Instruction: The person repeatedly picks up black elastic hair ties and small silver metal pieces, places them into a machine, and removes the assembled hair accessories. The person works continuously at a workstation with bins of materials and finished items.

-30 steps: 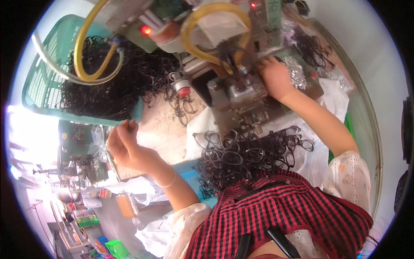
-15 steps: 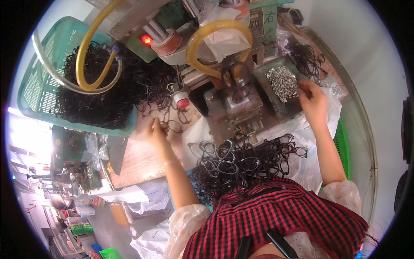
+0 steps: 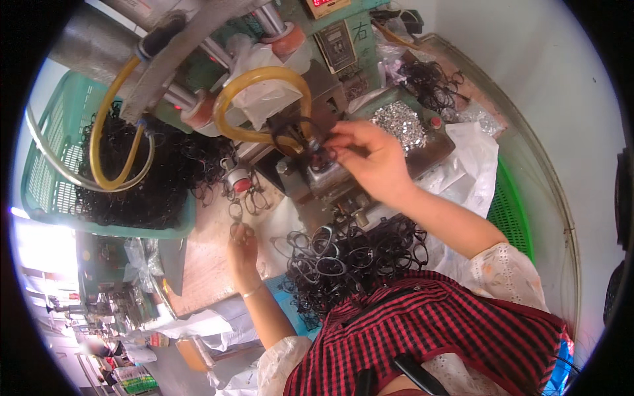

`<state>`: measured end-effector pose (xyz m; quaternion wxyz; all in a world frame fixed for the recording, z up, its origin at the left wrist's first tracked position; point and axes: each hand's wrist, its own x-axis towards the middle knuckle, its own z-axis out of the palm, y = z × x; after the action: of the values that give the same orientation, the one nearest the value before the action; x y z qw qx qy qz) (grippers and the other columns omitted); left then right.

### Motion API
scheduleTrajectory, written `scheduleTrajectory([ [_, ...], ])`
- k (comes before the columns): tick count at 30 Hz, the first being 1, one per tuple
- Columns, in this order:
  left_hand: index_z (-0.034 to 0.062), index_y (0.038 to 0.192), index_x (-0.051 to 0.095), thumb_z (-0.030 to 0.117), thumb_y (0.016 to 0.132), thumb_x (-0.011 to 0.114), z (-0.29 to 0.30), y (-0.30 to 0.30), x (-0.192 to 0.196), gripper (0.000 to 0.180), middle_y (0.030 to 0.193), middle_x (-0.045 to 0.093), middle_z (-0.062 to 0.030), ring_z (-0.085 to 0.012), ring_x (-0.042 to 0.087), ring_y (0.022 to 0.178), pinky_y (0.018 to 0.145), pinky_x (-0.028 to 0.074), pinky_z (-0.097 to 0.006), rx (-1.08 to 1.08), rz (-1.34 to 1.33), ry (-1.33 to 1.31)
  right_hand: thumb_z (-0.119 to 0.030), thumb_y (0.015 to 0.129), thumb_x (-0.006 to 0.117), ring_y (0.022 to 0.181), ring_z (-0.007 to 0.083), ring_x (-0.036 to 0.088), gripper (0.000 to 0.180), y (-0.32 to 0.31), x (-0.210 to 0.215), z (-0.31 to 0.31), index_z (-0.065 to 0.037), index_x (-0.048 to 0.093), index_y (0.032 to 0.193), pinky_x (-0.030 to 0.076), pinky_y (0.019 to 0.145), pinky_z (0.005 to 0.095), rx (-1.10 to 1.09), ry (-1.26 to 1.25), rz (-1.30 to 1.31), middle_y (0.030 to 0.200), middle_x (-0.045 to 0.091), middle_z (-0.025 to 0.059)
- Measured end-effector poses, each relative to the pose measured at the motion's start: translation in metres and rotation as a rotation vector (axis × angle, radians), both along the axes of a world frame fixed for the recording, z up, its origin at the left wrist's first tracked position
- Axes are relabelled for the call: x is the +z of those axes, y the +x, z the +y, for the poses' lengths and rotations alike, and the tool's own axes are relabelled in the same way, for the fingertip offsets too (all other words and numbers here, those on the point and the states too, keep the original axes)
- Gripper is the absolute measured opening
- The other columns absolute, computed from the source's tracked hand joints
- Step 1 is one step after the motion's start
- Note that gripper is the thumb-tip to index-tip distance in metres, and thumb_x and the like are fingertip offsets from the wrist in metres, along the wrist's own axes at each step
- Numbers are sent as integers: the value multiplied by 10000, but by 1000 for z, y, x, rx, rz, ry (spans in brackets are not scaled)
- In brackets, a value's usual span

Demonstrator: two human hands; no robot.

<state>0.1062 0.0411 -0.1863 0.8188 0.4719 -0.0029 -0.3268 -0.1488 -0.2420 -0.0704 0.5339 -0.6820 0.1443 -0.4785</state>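
My right hand [image 3: 378, 158] reaches into the work spot of a press [image 3: 323, 181]. Its thumb and fingers are pinched together beside a dark eyeglass frame [image 3: 310, 132] there; whatever sits between the fingertips is too small to make out. On the left, my left hand [image 3: 242, 249] hovers low over the wooden tabletop, fingers curled closed. Thin dark eyeglass rims [image 3: 254, 198] show just beyond its fingertips, and I cannot tell whether it grips one. Many black eyeglass frames [image 3: 333, 257] are heaped before my apron.
A tray of small silvery metal parts [image 3: 399, 124] stands right of the press. A green basket [image 3: 41, 191] full of dark frames is at the left. A red push button [image 3: 242, 185], a yellow hose [image 3: 264, 74] and a bright green basket [image 3: 508, 204] are nearby.
My right hand has moved left from the tray of metal parts to the press. My left hand has drawn slightly nearer to me. The whole view has shifted.
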Motion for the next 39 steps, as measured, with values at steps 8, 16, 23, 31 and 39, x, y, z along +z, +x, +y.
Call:
scheduleTrajectory([
  [8,-25,1281,592,108,940,582,-40,-44,46,366,961,663,-52,-134,636,824,613,465,-195,9,-537,367,77,833,623,936,123,645,425,0,26,18,19,555,1249,505,842,258,246,382,-13,1000,672,88],
  [16,-42,1181,616,86,838,679,-39,-25,29,371,794,682,-69,-126,597,633,570,454,-260,7,-813,879,-23,827,636,1085,275,628,500,-42,40,18,-67,545,1316,480,957,373,195,-194,170,1143,670,125],
  [23,-60,1106,598,-64,813,636,-52,-120,148,295,962,660,-146,-199,671,801,742,539,-298,287,-984,230,-126,731,746,915,316,598,273,-112,-36,-48,-56,701,991,496,837,400,-563,-541,790,886,659,110],
  [31,-69,976,653,-58,821,723,-136,-171,187,171,963,701,-97,-125,660,855,754,558,-248,-17,-1160,114,-92,714,731,898,318,576,145,-61,-56,-69,-61,653,832,492,794,413,-589,-646,678,857,619,100],
  [39,-31,958,688,-25,825,728,-151,-170,198,139,883,710,-57,-85,649,786,680,547,-222,-42,-1220,229,-70,730,663,908,364,549,193,-58,-52,-82,-54,565,896,476,769,465,-535,-593,631,921,574,140],
])
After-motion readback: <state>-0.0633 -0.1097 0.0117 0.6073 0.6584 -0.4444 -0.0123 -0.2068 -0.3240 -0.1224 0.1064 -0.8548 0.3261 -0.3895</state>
